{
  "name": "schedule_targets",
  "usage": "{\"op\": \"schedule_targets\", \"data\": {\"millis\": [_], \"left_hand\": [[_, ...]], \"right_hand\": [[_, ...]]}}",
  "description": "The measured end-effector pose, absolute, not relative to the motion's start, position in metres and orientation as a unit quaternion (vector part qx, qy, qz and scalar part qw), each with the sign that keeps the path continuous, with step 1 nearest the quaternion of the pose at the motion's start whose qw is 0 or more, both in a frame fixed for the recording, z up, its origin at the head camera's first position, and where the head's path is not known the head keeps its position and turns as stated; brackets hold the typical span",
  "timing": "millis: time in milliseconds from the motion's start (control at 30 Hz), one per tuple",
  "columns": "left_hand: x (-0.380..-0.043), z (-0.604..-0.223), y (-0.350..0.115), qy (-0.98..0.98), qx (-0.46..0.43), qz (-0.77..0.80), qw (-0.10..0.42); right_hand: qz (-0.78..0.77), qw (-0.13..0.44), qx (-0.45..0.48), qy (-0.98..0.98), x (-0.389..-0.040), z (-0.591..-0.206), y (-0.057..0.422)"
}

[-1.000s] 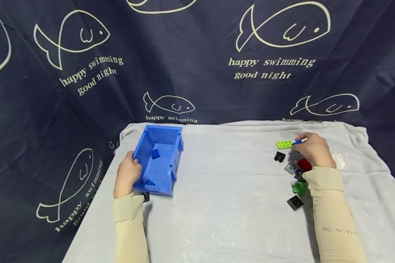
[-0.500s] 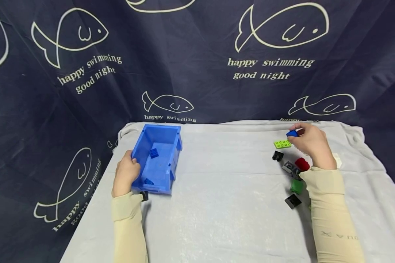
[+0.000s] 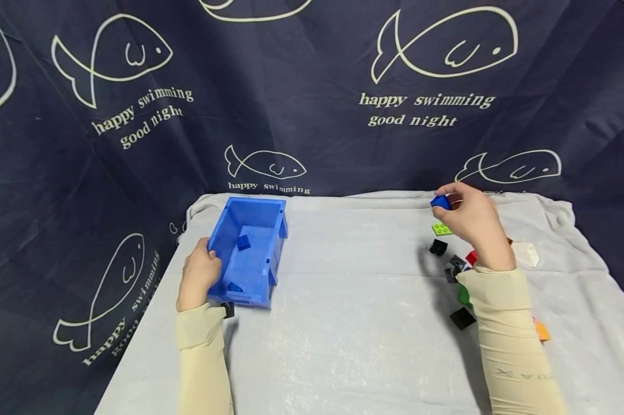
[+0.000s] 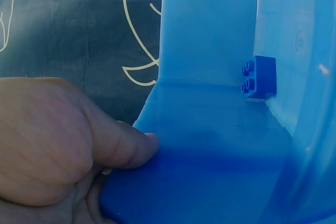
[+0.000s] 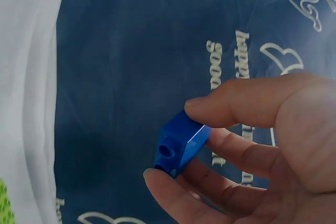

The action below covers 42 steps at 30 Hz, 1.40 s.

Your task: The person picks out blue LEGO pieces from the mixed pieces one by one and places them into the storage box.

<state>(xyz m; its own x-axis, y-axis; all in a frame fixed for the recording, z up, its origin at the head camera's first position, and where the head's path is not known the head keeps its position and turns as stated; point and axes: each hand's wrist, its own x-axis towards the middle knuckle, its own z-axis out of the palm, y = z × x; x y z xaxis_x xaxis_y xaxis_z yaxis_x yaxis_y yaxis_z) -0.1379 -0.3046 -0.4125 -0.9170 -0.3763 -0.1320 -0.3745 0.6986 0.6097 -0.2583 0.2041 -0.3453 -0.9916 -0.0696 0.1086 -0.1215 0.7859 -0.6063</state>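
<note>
My left hand (image 3: pixel 200 268) grips the left wall of a blue plastic bin (image 3: pixel 255 253), its thumb over the rim in the left wrist view. Two blue bricks lie in the bin: a studded one (image 4: pixel 261 77) on the floor and another (image 3: pixel 235 287) near the front end. Raised above the back right of the table, my right hand (image 3: pixel 473 219) pinches a blue building brick (image 5: pixel 182 140) with a sloped side between thumb and fingers. Just below that hand, a lime green studded plate (image 3: pixel 441 229) is partly covered by it.
Right of centre lie a black brick (image 3: pixel 438 248), a grey brick (image 3: pixel 456 263), a green piece (image 3: pixel 463 295) and another black brick (image 3: pixel 463 318). A red piece (image 3: pixel 471 257), a white piece (image 3: pixel 527 253) and an orange piece (image 3: pixel 541 330) show around the right arm. A dark fish-print curtain (image 3: pixel 333 138) hangs behind.
The right hand has lifted the blue brick from beside the lime plate and moved it up and left. The left hand and bin stay in place.
</note>
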Motion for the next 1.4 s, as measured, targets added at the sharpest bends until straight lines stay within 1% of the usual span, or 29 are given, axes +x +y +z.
{"op": "schedule_targets", "data": {"millis": [267,567,867,1133,1400], "left_hand": [[-0.136,-0.413,-0.306,-0.920,0.207,-0.332,-0.005],[-0.137,-0.414,-0.308,-0.921,0.205,-0.331,0.001],[-0.137,-0.415,-0.309,-0.921,0.205,-0.331,0.001],[-0.139,-0.415,-0.308,-0.921,0.206,-0.332,0.002],[-0.138,-0.414,-0.309,-0.922,0.203,-0.329,0.006]], "right_hand": [[0.338,0.059,0.093,-0.935,-0.258,-0.340,0.172],[0.363,0.064,0.126,-0.921,-0.256,-0.335,0.135],[0.390,0.042,0.144,-0.908,-0.258,-0.326,0.096],[0.408,0.023,0.155,-0.899,-0.262,-0.327,0.062],[0.396,0.026,0.171,-0.902,-0.262,-0.329,0.029]]}}
